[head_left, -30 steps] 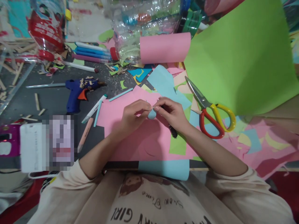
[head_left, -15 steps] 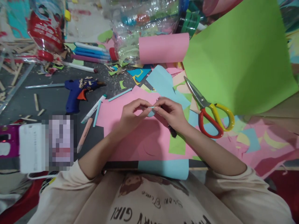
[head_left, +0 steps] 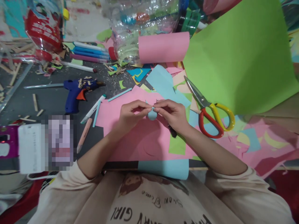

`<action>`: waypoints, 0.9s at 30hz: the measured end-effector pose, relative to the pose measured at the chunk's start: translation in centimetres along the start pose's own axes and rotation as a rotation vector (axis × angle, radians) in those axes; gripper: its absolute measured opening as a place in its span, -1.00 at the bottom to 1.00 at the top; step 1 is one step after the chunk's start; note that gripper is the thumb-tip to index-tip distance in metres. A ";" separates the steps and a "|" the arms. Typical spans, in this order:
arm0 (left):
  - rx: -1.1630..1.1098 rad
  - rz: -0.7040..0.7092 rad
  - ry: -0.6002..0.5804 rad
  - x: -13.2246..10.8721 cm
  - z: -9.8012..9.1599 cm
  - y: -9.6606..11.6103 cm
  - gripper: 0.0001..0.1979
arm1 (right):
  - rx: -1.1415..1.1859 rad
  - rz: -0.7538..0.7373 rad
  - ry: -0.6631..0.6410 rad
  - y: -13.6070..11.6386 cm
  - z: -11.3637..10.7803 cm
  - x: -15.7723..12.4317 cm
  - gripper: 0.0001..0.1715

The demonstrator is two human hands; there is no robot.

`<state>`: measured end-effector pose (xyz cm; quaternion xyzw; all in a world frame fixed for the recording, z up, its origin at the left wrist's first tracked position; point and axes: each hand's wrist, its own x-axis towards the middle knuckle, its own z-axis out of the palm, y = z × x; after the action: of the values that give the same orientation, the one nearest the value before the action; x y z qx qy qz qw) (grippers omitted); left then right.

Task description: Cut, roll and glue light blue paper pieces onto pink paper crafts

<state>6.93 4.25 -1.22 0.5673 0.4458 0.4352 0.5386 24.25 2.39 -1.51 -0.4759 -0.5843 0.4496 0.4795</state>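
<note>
My left hand (head_left: 134, 113) and my right hand (head_left: 173, 113) meet fingertip to fingertip above a pink sheet of paper (head_left: 135, 140). Between them they pinch a small light-blue paper piece (head_left: 152, 115), whose rounded lower part hangs below the fingertips. A dark, slim object (head_left: 172, 131) sticks out from under my right hand; its kind and whether the hand grips it are hidden. Beneath my right wrist lies a green paper strip (head_left: 177, 144). Two narrow light-blue paper strips, one of them a rolled-looking strip (head_left: 120, 95), rest along the pink sheet's left edges.
Scissors (head_left: 203, 105) with red and yellow handles lie at right, beside a large green sheet (head_left: 238, 62). A blue glue gun (head_left: 74, 93) and markers (head_left: 93, 109) are at left. Plastic bottles, one a bottle wrapped in pink paper (head_left: 163, 47), line the back. Paper scraps surround them.
The light-blue paper piece has turned between my fingertips, so more of its rounded face shows below them. Both hands stay in nearly the same place.
</note>
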 end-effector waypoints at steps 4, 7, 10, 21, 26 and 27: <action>-0.006 -0.005 -0.023 0.1 0.0 0.0 -0.66 | 0.004 0.038 -0.012 -0.1 0.0 0.0 -0.72; -0.007 0.017 -0.029 0.1 0.0 0.0 -0.63 | 0.022 0.027 -0.008 -0.1 0.0 0.0 -0.73; -0.006 0.032 -0.026 0.2 0.1 0.1 -0.62 | 0.022 0.009 -0.011 -0.1 0.0 0.0 -0.72; 0.007 0.005 -0.040 0.1 0.1 0.1 -0.63 | -0.003 0.022 -0.025 0.0 0.0 -0.1 -0.75; 0.012 -0.006 -0.038 0.2 0.1 0.4 -0.66 | 0.007 0.067 -0.066 -0.4 -0.1 0.2 -0.72; 0.019 -0.018 -0.033 0.2 0.1 0.4 -0.67 | 0.013 0.072 -0.076 -0.5 -0.1 0.2 -0.71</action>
<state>7.08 4.44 -0.80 0.5755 0.4458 0.4167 0.5444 24.26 2.57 -0.97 -0.4762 -0.5817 0.4881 0.4435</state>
